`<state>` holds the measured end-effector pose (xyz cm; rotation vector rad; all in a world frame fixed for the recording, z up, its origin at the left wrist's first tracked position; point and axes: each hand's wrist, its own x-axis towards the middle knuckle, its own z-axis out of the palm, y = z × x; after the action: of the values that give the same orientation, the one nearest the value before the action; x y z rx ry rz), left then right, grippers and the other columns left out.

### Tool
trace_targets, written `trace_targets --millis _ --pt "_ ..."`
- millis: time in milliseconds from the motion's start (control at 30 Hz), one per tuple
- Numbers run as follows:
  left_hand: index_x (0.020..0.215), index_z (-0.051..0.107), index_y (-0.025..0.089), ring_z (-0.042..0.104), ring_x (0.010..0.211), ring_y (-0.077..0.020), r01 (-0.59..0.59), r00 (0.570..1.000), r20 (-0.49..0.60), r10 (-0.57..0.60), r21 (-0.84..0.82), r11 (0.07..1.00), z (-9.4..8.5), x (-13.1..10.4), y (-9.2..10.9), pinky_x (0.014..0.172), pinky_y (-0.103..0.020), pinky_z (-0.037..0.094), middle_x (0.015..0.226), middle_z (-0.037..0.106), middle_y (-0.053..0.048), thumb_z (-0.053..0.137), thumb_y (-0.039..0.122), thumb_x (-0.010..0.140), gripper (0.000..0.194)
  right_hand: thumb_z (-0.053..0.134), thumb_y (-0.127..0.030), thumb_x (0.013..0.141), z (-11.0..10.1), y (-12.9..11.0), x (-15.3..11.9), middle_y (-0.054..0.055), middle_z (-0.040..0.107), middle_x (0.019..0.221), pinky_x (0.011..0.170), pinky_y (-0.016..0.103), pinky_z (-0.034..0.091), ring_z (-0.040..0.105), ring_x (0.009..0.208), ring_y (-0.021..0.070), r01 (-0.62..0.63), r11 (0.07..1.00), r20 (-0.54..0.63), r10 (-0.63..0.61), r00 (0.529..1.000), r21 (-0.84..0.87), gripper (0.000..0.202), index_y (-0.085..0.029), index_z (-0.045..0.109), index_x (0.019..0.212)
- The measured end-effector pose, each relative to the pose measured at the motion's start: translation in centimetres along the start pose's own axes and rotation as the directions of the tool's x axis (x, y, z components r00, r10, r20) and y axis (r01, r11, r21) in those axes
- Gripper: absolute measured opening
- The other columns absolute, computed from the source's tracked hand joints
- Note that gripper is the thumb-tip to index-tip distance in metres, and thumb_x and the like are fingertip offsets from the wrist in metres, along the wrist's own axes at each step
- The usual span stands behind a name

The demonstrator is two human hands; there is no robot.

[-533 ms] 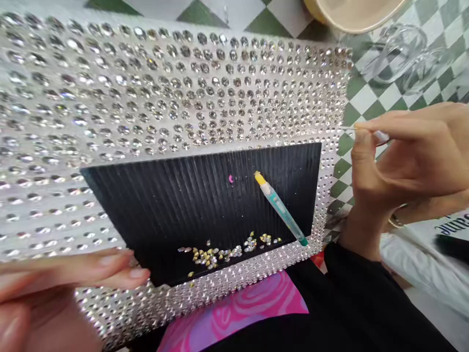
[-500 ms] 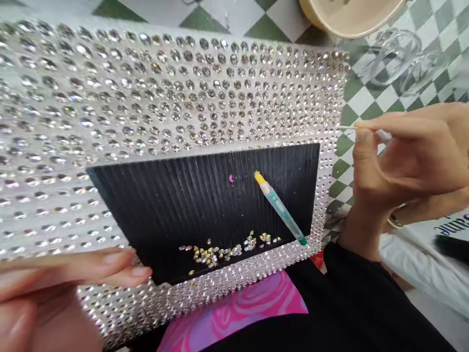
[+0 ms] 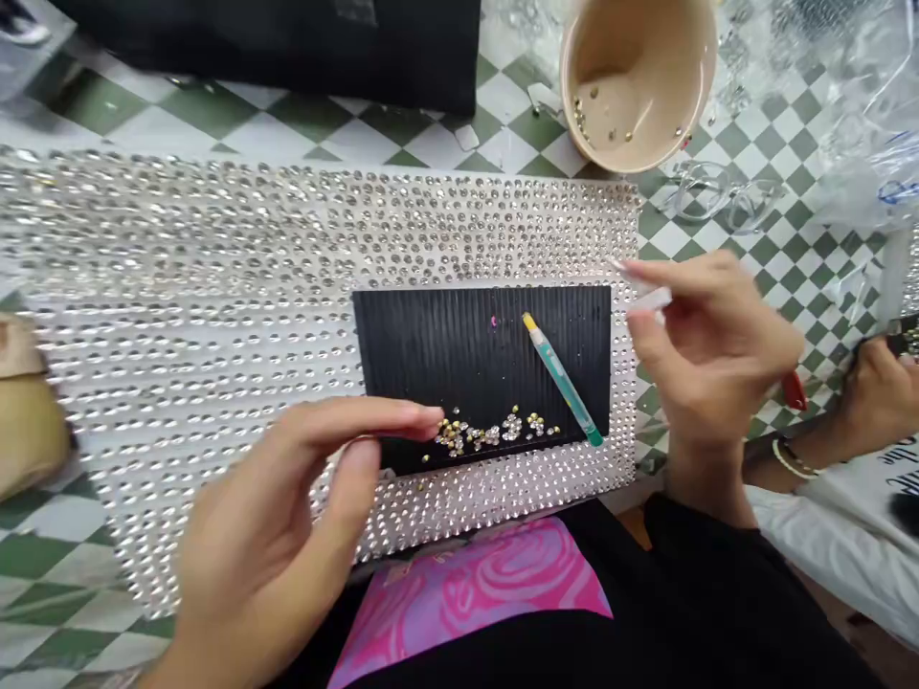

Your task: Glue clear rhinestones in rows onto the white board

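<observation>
black board (image 3: 431, 349): lies on the rhinestone sheet (image 3: 215, 368), ridged, a teal pen (image 3: 565, 385) slanting across its right side
loose gems (image 3: 492, 435): scattered along the board's near edge
left hand (image 3: 269, 526): forefinger stretched out over the board's near-left corner, a gap between it and the thumb
right hand (image 3: 725, 349): blurred, thumb and forefinger pinched on a small white piece (image 3: 652, 300)
beige bowl (image 3: 650, 62): beyond the sheet, a few gems inside
far right: another person's hand (image 3: 880, 397)
</observation>
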<state>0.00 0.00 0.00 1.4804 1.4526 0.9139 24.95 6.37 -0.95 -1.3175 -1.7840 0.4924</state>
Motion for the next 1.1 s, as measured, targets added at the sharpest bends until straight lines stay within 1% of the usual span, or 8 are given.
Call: trace_targets --millis 67,167,267,400,500,700,867,1100 --pt "0.105 0.062 0.020 0.064 0.092 -0.0066 -0.087 0.992 0.087 0.087 0.001 0.996 0.2 -0.2 0.0 0.086 -0.015 0.050 0.096 0.068 0.003 0.050 0.005 0.089 0.025 0.064 -0.011 0.081 0.7 -1.6 -0.7 0.001 0.065 0.086 0.070 0.029 0.050 0.057 0.078 0.0111 -0.055 0.995 0.098 0.047 0.994 0.085 0.032 -0.025 0.066 0.110" --pt "0.110 0.059 0.018 0.061 0.099 -0.0074 -0.236 0.955 0.172 0.241 -0.051 0.970 0.5 -0.6 -0.3 0.091 -0.017 0.048 0.102 0.066 0.001 0.048 0.001 0.088 0.030 0.062 -0.008 0.081 1.8 -3.8 -2.3 0.001 0.064 0.091 0.072 0.031 0.053 0.060 0.082 0.0121 -0.150 0.968 0.229 0.103 0.968 0.201 0.037 -0.023 0.063 0.115" --pt "0.116 0.055 0.017 0.057 0.104 -0.0092 -0.287 0.935 0.190 0.298 -0.084 0.954 1.1 -1.0 -0.4 0.091 -0.019 0.050 0.107 0.061 -0.003 0.051 -0.001 0.086 0.035 0.061 -0.002 0.078 2.9 -5.4 -4.0 0.003 0.062 0.101 0.076 0.030 0.056 0.063 0.085 0.0119 -0.179 0.928 0.236 0.103 0.966 0.328 0.048 -0.022 0.056 0.121" --pt "0.119 0.051 0.016 0.053 0.106 -0.0111 -0.259 0.947 0.149 0.286 -0.174 0.950 1.5 -1.5 -0.4 0.091 -0.023 0.051 0.110 0.056 -0.005 0.053 0.003 0.086 0.035 0.062 0.005 0.072 4.2 -6.5 -5.3 0.002 0.061 0.096 0.073 0.032 0.058 0.064 0.086 0.0141 -0.115 0.859 0.183 0.025 0.983 0.499 0.050 -0.020 0.054 0.116" --pt "0.116 0.050 0.017 0.053 0.104 -0.0103 -0.227 0.958 0.117 0.261 -0.247 0.942 1.3 -1.6 -0.5 0.087 -0.021 0.053 0.108 0.054 -0.005 0.053 0.002 0.086 0.033 0.061 0.006 0.073 4.7 -7.0 -5.4 0.003 0.064 0.096 0.074 0.031 0.056 0.063 0.088 0.0139 -0.104 0.859 0.201 0.001 0.979 0.500 0.048 -0.019 0.057 0.113" --pt "0.110 0.052 0.015 0.054 0.100 -0.0102 -0.266 0.960 0.038 0.278 -0.192 0.945 0.6 -1.4 -0.9 0.085 -0.022 0.052 0.103 0.055 -0.004 0.058 0.001 0.083 0.031 0.061 0.006 0.073 5.5 -7.8 -4.8 0.003 0.067 0.097 0.077 0.029 0.057 0.065 0.091 0.0133 -0.068 0.883 0.222 -0.042 0.974 0.464 0.047 -0.019 0.059 0.114" --pt "0.106 0.053 0.015 0.056 0.101 -0.0114 -0.283 0.957 0.016 0.291 -0.185 0.941 0.2 -1.1 -1.1 0.087 -0.025 0.051 0.103 0.058 -0.004 0.057 0.001 0.084 0.026 0.064 0.005 0.072 6.4 -7.7 -4.3 0.002 0.069 0.090 0.068 0.029 0.054 0.064 0.080 0.0124 -0.033 0.879 0.184 -0.063 0.981 0.476 0.044 -0.018 0.061 0.109" --pt "0.106 0.056 0.013 0.058 0.096 -0.0107 -0.260 0.964 0.009 0.265 -0.160 0.952 -0.6 -0.4 -1.3 0.086 -0.022 0.048 0.097 0.063 -0.005 0.056 0.009 0.089 0.017 0.061 0.005 0.071 6.9 -7.0 -3.8 0.005 0.068 0.092 0.069 0.031 0.054 0.064 0.085 0.0160 -0.072 0.851 0.238 -0.063 0.969 0.519 0.046 -0.016 0.061 0.112"
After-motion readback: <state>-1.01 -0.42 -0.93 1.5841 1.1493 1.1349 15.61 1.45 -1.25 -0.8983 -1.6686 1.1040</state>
